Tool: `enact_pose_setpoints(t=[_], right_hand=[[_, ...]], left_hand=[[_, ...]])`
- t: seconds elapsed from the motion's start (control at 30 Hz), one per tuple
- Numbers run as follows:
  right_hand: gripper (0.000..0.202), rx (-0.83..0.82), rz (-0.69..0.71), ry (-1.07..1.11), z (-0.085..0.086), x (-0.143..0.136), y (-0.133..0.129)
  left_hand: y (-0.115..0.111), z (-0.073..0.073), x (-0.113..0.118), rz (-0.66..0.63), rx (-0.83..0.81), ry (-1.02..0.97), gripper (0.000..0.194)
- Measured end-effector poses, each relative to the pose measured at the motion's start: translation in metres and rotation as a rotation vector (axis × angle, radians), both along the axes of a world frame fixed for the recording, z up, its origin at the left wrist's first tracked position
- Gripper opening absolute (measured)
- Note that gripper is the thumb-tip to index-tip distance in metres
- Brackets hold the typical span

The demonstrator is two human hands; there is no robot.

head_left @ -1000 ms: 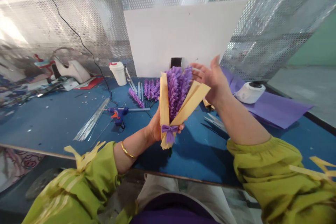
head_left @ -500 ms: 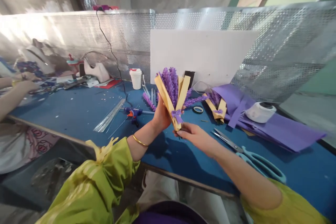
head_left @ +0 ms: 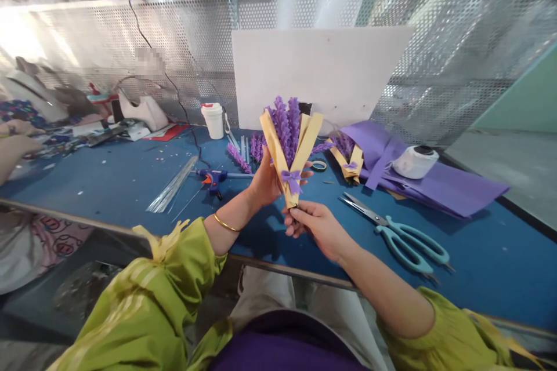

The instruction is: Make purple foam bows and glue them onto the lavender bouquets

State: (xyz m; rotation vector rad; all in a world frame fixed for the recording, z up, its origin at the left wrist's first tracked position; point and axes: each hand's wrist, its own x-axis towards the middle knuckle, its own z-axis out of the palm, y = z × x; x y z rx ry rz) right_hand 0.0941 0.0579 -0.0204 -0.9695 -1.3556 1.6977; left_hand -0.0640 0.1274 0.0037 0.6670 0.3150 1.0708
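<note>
Upright in front of me is a small bouquet of purple lavender-like flowers (head_left: 285,127), wrapped in yellow paper (head_left: 277,153) with a purple bow (head_left: 291,179) on its front. My left hand (head_left: 266,182) wraps round the bouquet from the left and behind, some fingertips showing on its right side. My right hand (head_left: 315,226) pinches the dark stem ends below the paper. To the right, a second wrapped bouquet (head_left: 348,159) lies on the table. Light-blue-handled scissors (head_left: 391,232) rest beside my right forearm, blades partly apart.
A blue glue gun (head_left: 213,179) and a bundle of thin wires (head_left: 174,188) lie left on the blue table (head_left: 117,185). A white cup (head_left: 213,122) stands behind. Purple sheets (head_left: 439,185) carry a white roll (head_left: 415,161) at right. Another person's hand (head_left: 17,136) is at far left.
The view has tilted down and shifted a little right. The bouquet now faces me more upright, and my right hand has shifted its fingers lower round the stem ends.
</note>
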Motion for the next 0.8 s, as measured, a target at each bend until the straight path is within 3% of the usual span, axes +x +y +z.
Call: enact_pose_setpoints(t=[0.2,0.4,0.8], right_hand=[[0.037,0.046,-0.199,0.024,-0.001,0.008,0.011],[0.036,0.109,-0.306,0.054,0.004,0.016,0.016],[0.034,0.116,-0.262,0.053,0.005,0.014,0.014]], left_hand=[[0.002,-0.009,0.005,0.121,0.029,0.182,0.076],[-0.005,-0.017,0.012,-0.018,0.172,0.241,0.051],[-0.015,-0.014,0.017,0.048,0.14,0.369,0.04]])
